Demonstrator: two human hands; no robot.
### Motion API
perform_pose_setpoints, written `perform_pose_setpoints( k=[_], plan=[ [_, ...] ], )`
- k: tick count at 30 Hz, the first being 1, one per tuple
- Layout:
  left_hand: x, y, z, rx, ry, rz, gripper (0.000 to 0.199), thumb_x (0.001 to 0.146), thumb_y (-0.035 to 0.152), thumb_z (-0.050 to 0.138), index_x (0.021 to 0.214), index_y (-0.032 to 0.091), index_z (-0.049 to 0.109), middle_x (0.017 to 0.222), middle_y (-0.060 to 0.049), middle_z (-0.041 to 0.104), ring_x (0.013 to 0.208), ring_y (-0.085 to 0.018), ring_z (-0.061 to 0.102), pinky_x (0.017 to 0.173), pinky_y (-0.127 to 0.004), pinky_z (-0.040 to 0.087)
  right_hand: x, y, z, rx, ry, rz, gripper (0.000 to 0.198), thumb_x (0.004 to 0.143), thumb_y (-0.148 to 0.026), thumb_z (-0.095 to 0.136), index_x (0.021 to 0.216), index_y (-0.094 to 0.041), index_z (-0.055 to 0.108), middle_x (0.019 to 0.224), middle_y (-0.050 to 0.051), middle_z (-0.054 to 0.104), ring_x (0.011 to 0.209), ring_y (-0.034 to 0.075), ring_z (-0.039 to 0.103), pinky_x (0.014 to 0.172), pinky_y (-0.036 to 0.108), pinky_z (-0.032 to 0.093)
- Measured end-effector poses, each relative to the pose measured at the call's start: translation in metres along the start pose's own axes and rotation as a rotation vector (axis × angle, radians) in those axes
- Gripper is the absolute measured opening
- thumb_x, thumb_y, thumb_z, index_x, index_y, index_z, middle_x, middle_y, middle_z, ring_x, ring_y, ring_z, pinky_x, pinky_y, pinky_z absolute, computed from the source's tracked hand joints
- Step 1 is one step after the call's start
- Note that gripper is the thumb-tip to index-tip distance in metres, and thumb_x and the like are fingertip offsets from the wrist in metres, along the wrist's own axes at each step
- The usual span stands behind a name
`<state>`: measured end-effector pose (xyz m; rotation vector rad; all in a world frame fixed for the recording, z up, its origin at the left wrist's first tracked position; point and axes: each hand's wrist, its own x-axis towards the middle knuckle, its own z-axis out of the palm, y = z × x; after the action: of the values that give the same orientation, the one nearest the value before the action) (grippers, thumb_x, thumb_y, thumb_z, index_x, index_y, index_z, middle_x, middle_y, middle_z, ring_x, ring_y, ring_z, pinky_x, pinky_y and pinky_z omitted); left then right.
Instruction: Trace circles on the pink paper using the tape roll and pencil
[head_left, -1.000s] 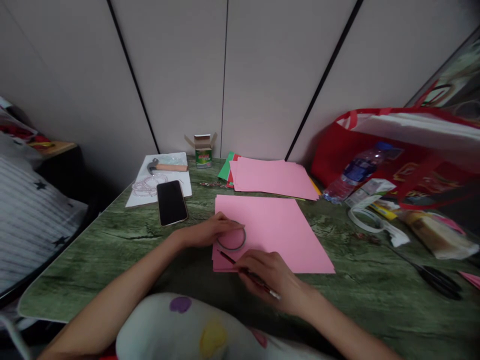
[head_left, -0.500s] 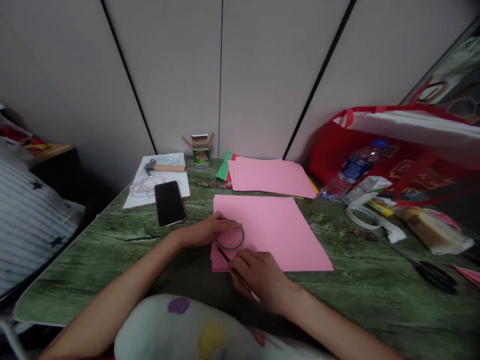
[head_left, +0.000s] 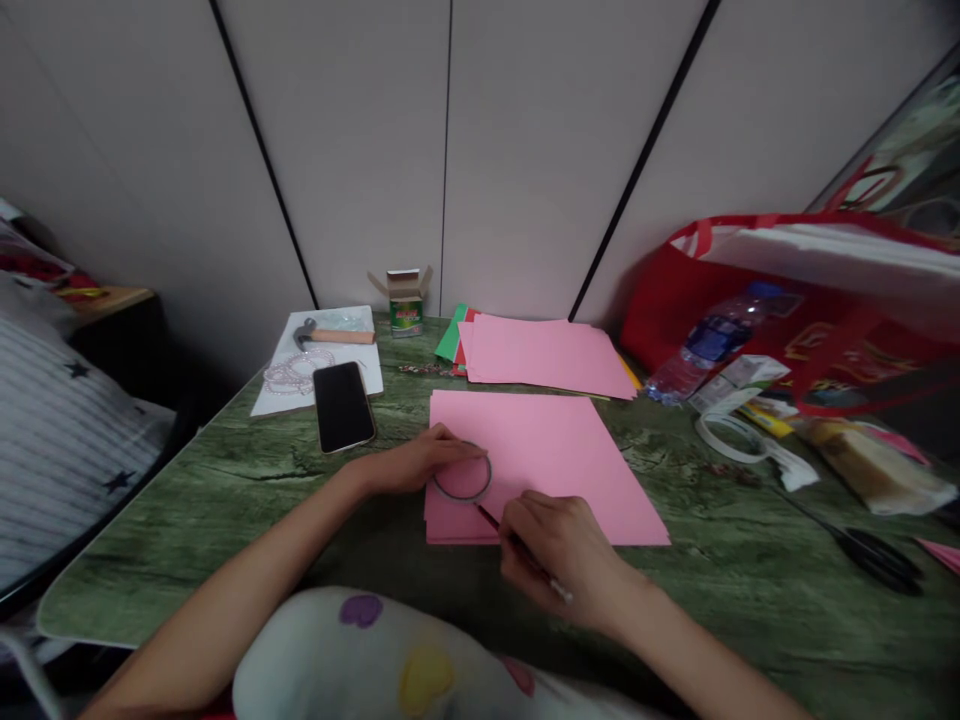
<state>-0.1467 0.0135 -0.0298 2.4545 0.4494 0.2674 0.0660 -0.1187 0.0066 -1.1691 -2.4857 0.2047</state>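
A thin grey ring [head_left: 463, 498] lies flat on a sheet of pink paper [head_left: 555, 450], over its left part. My left hand [head_left: 427, 460] holds the ring down at its upper left edge, fingers pressed onto it. In my right hand [head_left: 551, 545] is a dark slim pencil [head_left: 489, 517] with a pale back end, gripped between closed fingers. Its tip touches or nearly touches the paper by the ring's lower right rim. Any mark on the paper is too faint to make out.
A phone [head_left: 343, 407] and a hammer [head_left: 341, 336] on white paper are at left. Behind are a small box [head_left: 406, 312] and more pink sheets [head_left: 547, 352]. Rightward stand a bottle [head_left: 705, 345], white tape [head_left: 724, 435], black-handled scissors [head_left: 874, 555] and a red bag [head_left: 675, 290].
My right hand and the pencil have moved right along the ring's lower rim, from its left side to its lower right. My left hand stays on the ring.
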Motion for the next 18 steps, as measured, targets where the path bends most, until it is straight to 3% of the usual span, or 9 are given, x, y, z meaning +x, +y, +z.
perform_pose_setpoints(
  k=[5,10,14,18],
  plan=[
    [-0.001,-0.001,0.001,-0.024,0.025,-0.041,0.041,0.095,0.019,0.033,0.135,0.024,0.043,0.111,-0.008,0.053,0.102,-0.018,0.046,0.093,-0.035,0.037,0.0,0.003,-0.008,0.047,0.039,0.024,0.009,0.073,-0.009,0.047,0.074,-0.016,0.051,0.061,-0.001,0.051,0.053,0.011,0.044,0.051,0.024,0.023],
    [-0.002,-0.008,0.001,-0.023,0.053,-0.064,0.049,0.092,0.012,0.031,0.138,0.025,0.038,0.11,-0.007,0.052,0.103,-0.017,0.047,0.096,-0.035,0.037,0.006,-0.004,-0.002,0.202,0.108,-0.058,0.014,0.081,-0.009,0.048,0.089,-0.017,0.055,0.073,0.0,0.058,0.057,0.009,0.05,0.051,0.02,0.031],
    [-0.003,-0.013,-0.002,-0.037,0.104,-0.072,0.056,0.087,0.005,0.032,0.138,0.028,0.037,0.123,-0.005,0.054,0.111,-0.017,0.049,0.099,-0.037,0.036,0.013,-0.007,0.017,0.072,0.167,-0.105,0.015,0.088,-0.013,0.048,0.1,-0.018,0.056,0.087,0.005,0.063,0.072,0.013,0.058,0.057,0.021,0.039],
    [-0.005,-0.017,-0.005,-0.066,0.147,-0.042,0.057,0.084,0.001,0.032,0.135,0.026,0.041,0.136,-0.004,0.048,0.123,-0.017,0.044,0.104,-0.04,0.032,0.018,-0.009,0.029,-0.063,0.102,-0.112,0.017,0.09,-0.015,0.046,0.104,-0.017,0.055,0.093,0.007,0.064,0.077,0.015,0.061,0.056,0.024,0.042]
  ],
)
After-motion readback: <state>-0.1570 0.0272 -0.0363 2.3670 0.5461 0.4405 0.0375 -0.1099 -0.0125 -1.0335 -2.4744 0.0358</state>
